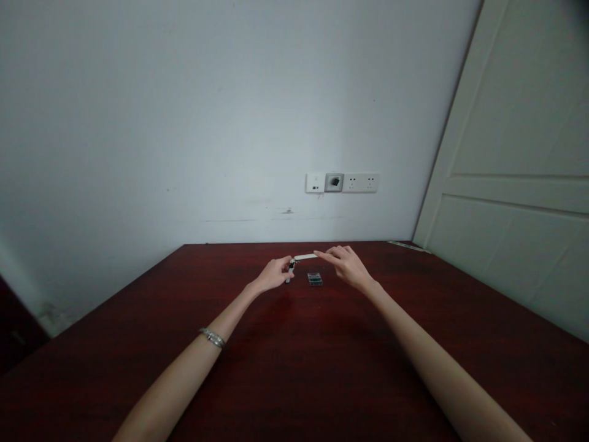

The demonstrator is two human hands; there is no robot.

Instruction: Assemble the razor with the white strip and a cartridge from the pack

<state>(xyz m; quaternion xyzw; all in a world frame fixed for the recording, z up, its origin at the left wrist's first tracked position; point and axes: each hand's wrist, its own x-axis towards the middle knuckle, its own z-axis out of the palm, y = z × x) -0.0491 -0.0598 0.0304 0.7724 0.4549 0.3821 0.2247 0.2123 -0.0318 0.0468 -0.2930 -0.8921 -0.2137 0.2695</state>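
Above the far half of the table, my left hand (275, 274) is closed around the lower, black-and-silver part of a small hinged tool (305, 257). Its long white arm stands out to the right, at a wide angle to the held part. My right hand (348, 266) has its fingertips at the free end of that white arm, with the index finger stretched along it. The tool is too small to tell its exact kind. Just below and between my hands, a small clear box (315, 279) with dark contents lies on the table.
The dark red wooden table (294, 368) reaches to a pale wall with a row of sockets (361, 182). A white panelled door (515, 202) stands along the right side. A thin pale strip (408, 246) lies at the table's far right corner.
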